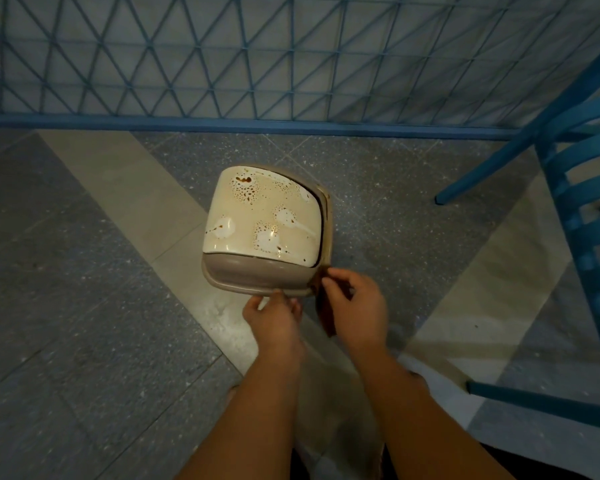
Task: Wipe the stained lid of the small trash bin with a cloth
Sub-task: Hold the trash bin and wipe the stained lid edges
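At six o'clock of the stained lid (262, 216), the right hand (355, 306) pinches a brown cloth (326, 315); the left hand (274, 315), fingers curled, touches the bin rim (243, 288). Unsteadied, the bin may tip when wiped.

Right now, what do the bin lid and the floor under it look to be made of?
The lid looks like glossy cream plastic: rounded moulded edges, bright highlights, brown stains beading on it. The floor seems to be matte speckled stone or terrazzo tile, with visible joints.
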{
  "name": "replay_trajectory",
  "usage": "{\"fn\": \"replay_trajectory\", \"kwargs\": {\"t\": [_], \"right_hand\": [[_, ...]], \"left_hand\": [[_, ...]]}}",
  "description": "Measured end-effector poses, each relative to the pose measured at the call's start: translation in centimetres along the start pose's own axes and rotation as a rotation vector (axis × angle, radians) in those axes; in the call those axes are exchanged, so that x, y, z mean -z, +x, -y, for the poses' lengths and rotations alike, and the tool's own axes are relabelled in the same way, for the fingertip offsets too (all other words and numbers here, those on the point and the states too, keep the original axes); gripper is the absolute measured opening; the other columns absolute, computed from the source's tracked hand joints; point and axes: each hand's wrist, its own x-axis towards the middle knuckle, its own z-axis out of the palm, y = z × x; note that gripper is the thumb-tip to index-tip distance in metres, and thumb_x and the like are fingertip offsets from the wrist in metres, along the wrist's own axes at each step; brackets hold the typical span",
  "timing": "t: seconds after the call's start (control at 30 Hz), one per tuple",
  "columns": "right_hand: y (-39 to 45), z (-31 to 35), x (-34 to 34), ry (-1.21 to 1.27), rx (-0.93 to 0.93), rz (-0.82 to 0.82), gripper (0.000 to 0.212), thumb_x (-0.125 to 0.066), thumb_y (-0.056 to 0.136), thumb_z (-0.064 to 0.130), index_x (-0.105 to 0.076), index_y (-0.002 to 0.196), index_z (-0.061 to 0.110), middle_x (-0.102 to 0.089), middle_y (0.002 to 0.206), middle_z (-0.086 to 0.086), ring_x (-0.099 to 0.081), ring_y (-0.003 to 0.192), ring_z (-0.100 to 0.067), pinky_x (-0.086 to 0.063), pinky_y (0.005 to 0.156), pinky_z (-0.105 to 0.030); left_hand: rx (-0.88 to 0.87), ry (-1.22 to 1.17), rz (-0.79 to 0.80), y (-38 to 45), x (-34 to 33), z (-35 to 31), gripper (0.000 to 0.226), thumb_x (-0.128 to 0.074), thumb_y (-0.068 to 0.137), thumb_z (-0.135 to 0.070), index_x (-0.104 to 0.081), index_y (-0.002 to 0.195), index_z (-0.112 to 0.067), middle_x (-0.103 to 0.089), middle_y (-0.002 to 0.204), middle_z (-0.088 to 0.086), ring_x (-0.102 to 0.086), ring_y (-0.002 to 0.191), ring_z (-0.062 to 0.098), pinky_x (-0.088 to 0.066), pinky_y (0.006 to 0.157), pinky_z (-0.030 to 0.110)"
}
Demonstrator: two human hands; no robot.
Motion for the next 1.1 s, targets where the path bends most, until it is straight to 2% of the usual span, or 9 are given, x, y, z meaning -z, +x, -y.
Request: {"fn": "replay_trajectory", "kwargs": {"t": [0.17, 0.3, 0.4, 0.53, 0.67, 0.77, 0.83, 1.0, 1.1], "right_hand": [[-2.1, -0.2, -0.3, -0.115, 0.063, 0.085, 0.017, -0.061, 0.089, 0.034, -0.068, 0.103, 0.037, -0.056, 0.095, 0.016, -0.053, 0.080, 0.000, -0.044, 0.070, -0.018], [-0.4, 0.4, -0.2, -0.174, 0.111, 0.020, 0.016, -0.059, 0.090, 0.033, -0.069, 0.103, 0.033, -0.062, 0.101, 0.008, -0.060, 0.081, -0.010, -0.046, 0.067, -0.023], [2.5, 1.6, 0.1, -0.242, 0.104, -0.006, 0.018, -0.055, 0.093, 0.033, -0.068, 0.106, 0.034, -0.061, 0.106, 0.004, -0.060, 0.082, -0.013, -0.040, 0.064, -0.022], [5.0, 3.2, -0.1, -0.357, 0.094, 0.052, 0.021, -0.051, 0.094, 0.037, -0.066, 0.108, 0.035, -0.058, 0.111, 0.003, -0.060, 0.084, -0.015, -0.043, 0.065, -0.025], [1.5, 1.8, -0.5, -0.235, 0.109, 0.030, 0.022, -0.051, 0.095, 0.034, -0.066, 0.111, 0.033, -0.059, 0.109, 0.003, -0.060, 0.086, -0.013, -0.045, 0.068, -0.024], [-1.0, 0.4, -0.4, -0.114, 0.098, 0.010, 0.022, -0.054, 0.094, 0.030, -0.066, 0.112, 0.031, -0.060, 0.104, 0.006, -0.060, 0.088, -0.011, -0.048, 0.074, -0.024], [-1.3, 0.1, -0.4, -0.151, 0.127, 0.056, 0.022, -0.054, 0.093, 0.032, -0.066, 0.112, 0.032, -0.060, 0.104, 0.008, -0.060, 0.087, -0.010, -0.048, 0.073, -0.022], [-1.7, 0.5, -1.0, -0.272, 0.252, 0.122, 0.022, -0.053, 0.093, 0.036, -0.065, 0.112, 0.035, -0.060, 0.105, 0.011, -0.060, 0.088, -0.009, -0.046, 0.067, -0.020], [-1.7, 0.0, -1.1, -0.305, 0.320, 0.101, 0.020, -0.057, 0.091, 0.035, -0.067, 0.109, 0.033, -0.063, 0.101, 0.007, -0.063, 0.083, -0.013, -0.048, 0.061, -0.023]], "left_hand": [[-0.014, 0.072, 0.035, -0.1, -0.2, 0.5, 0.039, -0.051, 0.092, 0.001, -0.036, 0.115, -0.027, -0.058, 0.105, 0.013, -0.061, 0.093, 0.025, -0.053, 0.073, 0.030], [-0.024, 0.094, 0.074, -0.1, 0.2, -0.1, 0.036, -0.046, 0.093, 0.002, -0.035, 0.114, -0.024, -0.058, 0.093, 0.016, -0.057, 0.077, 0.019, -0.052, 0.071, 0.027], [-0.036, 0.133, 0.080, 0.1, 0.5, 0.0, 0.035, -0.048, 0.093, 0.000, -0.035, 0.115, -0.025, -0.059, 0.096, 0.016, -0.057, 0.078, 0.018, -0.052, 0.075, 0.027], [-0.033, 0.145, 0.076, 0.0, 0.5, 0.1, 0.037, -0.051, 0.093, -0.002, -0.036, 0.115, -0.027, -0.059, 0.102, 0.019, -0.057, 0.079, 0.017, -0.052, 0.076, 0.026], [-0.021, 0.117, 0.057, 0.1, 0.5, 0.0, 0.042, -0.054, 0.091, -0.001, -0.038, 0.118, -0.029, -0.062, 0.110, 0.021, -0.060, 0.084, 0.020, -0.053, 0.078, 0.029], [-0.027, 0.116, 0.064, -0.1, 0.6, -0.4, 0.043, -0.053, 0.092, 0.000, -0.039, 0.123, -0.026, -0.061, 0.107, 0.017, -0.063, 0.089, 0.025, -0.055, 0.075, 0.030], [-0.043, 0.110, 0.037, 0.2, 1.0, -1.1, 0.043, -0.053, 0.091, 0.000, -0.041, 0.123, -0.027, -0.060, 0.109, 0.015, -0.064, 0.095, 0.027, -0.057, 0.074, 0.033], [-0.063, 0.044, -0.087, 0.7, 1.8, -1.7, 0.048, -0.059, 0.089, -0.005, -0.045, 0.132, -0.022, -0.057, 0.124, 0.014, -0.062, 0.105, 0.026, -0.056, 0.086, 0.037], [-0.048, 0.086, -0.068, 0.6, 1.9, -1.0, 0.040, -0.058, 0.087, -0.001, -0.050, 0.124, -0.015, -0.061, 0.120, 0.018, -0.064, 0.102, 0.028, -0.058, 0.080, 0.037]]}}
